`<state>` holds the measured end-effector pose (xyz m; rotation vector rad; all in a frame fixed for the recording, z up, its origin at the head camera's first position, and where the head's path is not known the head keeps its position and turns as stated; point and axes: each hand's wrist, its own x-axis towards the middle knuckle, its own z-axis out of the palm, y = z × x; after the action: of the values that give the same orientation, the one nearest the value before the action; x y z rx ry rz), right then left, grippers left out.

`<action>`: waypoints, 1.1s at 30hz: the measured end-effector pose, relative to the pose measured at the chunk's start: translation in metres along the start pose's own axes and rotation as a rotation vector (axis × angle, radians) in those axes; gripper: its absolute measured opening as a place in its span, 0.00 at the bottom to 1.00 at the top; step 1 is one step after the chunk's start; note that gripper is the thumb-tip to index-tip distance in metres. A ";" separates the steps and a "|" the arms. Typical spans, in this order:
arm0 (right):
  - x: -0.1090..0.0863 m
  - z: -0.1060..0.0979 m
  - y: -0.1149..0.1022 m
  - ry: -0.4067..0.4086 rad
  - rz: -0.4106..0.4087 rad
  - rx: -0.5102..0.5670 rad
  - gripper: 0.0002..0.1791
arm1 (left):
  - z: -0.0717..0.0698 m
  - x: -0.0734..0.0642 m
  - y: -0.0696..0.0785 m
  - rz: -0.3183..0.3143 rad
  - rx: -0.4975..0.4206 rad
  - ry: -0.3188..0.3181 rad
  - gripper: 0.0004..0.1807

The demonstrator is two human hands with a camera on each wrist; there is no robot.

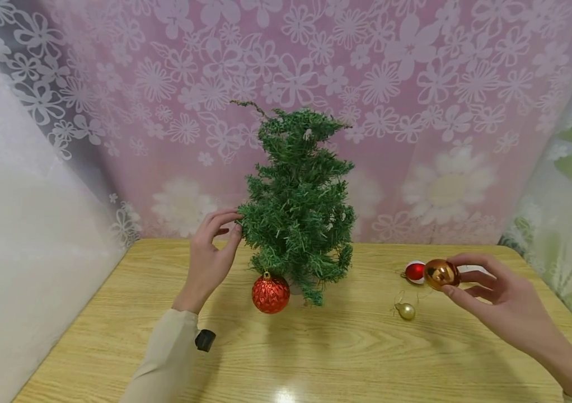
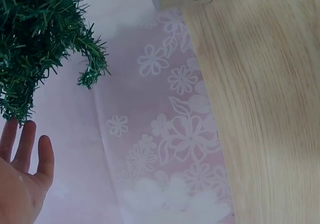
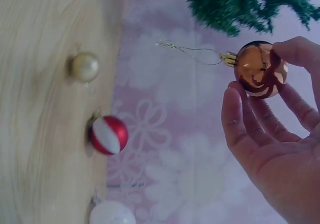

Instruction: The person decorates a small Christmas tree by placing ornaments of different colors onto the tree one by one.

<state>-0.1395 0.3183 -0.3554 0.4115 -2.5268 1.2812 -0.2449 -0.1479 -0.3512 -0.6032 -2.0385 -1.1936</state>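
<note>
A small green artificial Christmas tree (image 1: 298, 212) stands on the table, and a red textured bauble (image 1: 271, 294) hangs low at its front left. My left hand (image 1: 211, 252) is at the tree's left side, its fingertips touching the branches; in the left wrist view those fingers (image 2: 24, 149) look nearly straight. Over the table's right side, my right hand (image 1: 502, 299) pinches a shiny copper-coloured bauble (image 1: 441, 274) between thumb and fingertips. From the cap of this bauble (image 3: 260, 68), a thin gold loop trails toward the tree in the right wrist view.
On the wooden table (image 1: 356, 358), a red-and-white bauble (image 1: 414, 271) and a small pale gold bauble (image 1: 406, 310) lie near the right hand. A white bauble (image 3: 112, 214) shows in the right wrist view. Behind hangs a pink flowered curtain (image 1: 392, 140).
</note>
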 end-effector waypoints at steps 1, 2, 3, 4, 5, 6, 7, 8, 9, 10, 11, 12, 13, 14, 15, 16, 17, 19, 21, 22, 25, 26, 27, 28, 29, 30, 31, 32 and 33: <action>0.000 0.000 -0.002 -0.007 -0.002 0.026 0.25 | 0.000 0.001 0.000 -0.014 -0.004 -0.008 0.12; -0.001 -0.001 -0.004 -0.018 -0.014 0.055 0.26 | 0.000 0.001 -0.001 -0.025 -0.006 -0.015 0.12; -0.001 -0.001 -0.005 -0.026 -0.020 0.093 0.26 | 0.000 0.002 -0.001 -0.036 -0.008 -0.021 0.12; -0.001 -0.001 -0.007 -0.032 -0.028 0.126 0.27 | 0.000 0.003 -0.002 -0.045 -0.011 -0.027 0.12; -0.001 -0.001 -0.008 -0.037 -0.035 0.160 0.27 | 0.001 0.005 -0.003 -0.053 -0.013 -0.035 0.13; -0.001 -0.001 -0.009 -0.041 -0.043 0.196 0.27 | 0.001 0.007 -0.004 -0.061 -0.015 -0.042 0.13; -0.001 -0.001 -0.010 -0.044 -0.052 0.230 0.27 | 0.002 0.008 -0.005 -0.068 -0.018 -0.048 0.13; -0.001 -0.001 -0.011 -0.046 -0.059 0.254 0.27 | 0.002 0.010 -0.006 -0.074 -0.021 -0.052 0.13; 0.000 -0.001 -0.012 -0.048 -0.067 0.283 0.27 | 0.003 0.012 -0.007 -0.077 -0.025 -0.056 0.13; 0.000 -0.001 -0.013 -0.048 -0.074 0.298 0.27 | 0.004 0.014 -0.007 -0.083 -0.027 -0.061 0.13; 0.000 -0.001 -0.014 -0.049 -0.078 0.319 0.27 | 0.004 0.016 -0.008 -0.092 -0.029 -0.068 0.14; 0.000 -0.001 -0.015 -0.051 -0.082 0.343 0.27 | 0.005 0.017 -0.008 -0.101 -0.032 -0.073 0.14; 0.000 -0.001 -0.015 -0.054 -0.083 0.364 0.27 | 0.005 0.018 -0.009 -0.111 -0.031 -0.078 0.14; -0.001 -0.001 -0.016 -0.056 -0.085 0.381 0.27 | 0.006 0.020 -0.009 -0.121 -0.034 -0.084 0.15; -0.001 -0.001 -0.017 -0.061 -0.091 0.406 0.27 | 0.007 0.021 -0.010 -0.132 -0.035 -0.091 0.15; -0.001 -0.001 -0.018 -0.065 -0.096 0.424 0.28 | 0.007 0.022 -0.010 -0.144 -0.035 -0.099 0.15; -0.001 -0.001 -0.019 -0.071 -0.104 0.451 0.28 | 0.008 0.023 -0.011 -0.156 -0.036 -0.109 0.16; -0.001 0.000 -0.021 -0.081 -0.124 0.495 0.28 | 0.009 0.025 -0.012 -0.174 -0.038 -0.126 0.17; 0.000 0.000 -0.024 -0.089 -0.149 0.532 0.29 | 0.011 0.027 -0.014 -0.183 -0.043 -0.142 0.18; 0.000 0.001 -0.025 -0.094 -0.159 0.552 0.29 | 0.011 0.028 -0.014 -0.187 -0.046 -0.146 0.19; 0.001 0.001 -0.028 -0.114 -0.200 0.592 0.30 | 0.011 0.027 -0.015 -0.183 -0.060 -0.138 0.20; 0.001 0.002 -0.029 -0.122 -0.215 0.601 0.30 | 0.010 0.026 -0.015 -0.176 -0.067 -0.130 0.20; 0.001 0.002 -0.030 -0.131 -0.230 0.611 0.30 | 0.009 0.025 -0.015 -0.169 -0.073 -0.120 0.20; 0.001 0.002 -0.031 -0.138 -0.242 0.620 0.31 | 0.008 0.023 -0.014 -0.160 -0.077 -0.109 0.20; 0.001 0.002 -0.032 -0.145 -0.250 0.621 0.31 | 0.007 0.021 -0.012 -0.145 -0.082 -0.096 0.19; 0.001 0.002 -0.033 -0.148 -0.254 0.618 0.31 | 0.006 0.019 -0.011 -0.128 -0.088 -0.083 0.19; 0.001 0.003 -0.034 -0.153 -0.259 0.617 0.31 | 0.005 0.017 -0.009 -0.110 -0.087 -0.066 0.20; 0.001 0.003 -0.035 -0.156 -0.261 0.617 0.31 | 0.004 0.015 -0.006 -0.092 -0.084 -0.047 0.20; 0.000 0.004 -0.037 -0.158 -0.263 0.614 0.31 | 0.002 0.012 -0.003 -0.074 -0.080 -0.027 0.20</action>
<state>-0.1267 0.2946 -0.3303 0.9664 -2.0436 1.9516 -0.2562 -0.1467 -0.3447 -0.5895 -2.0594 -1.3221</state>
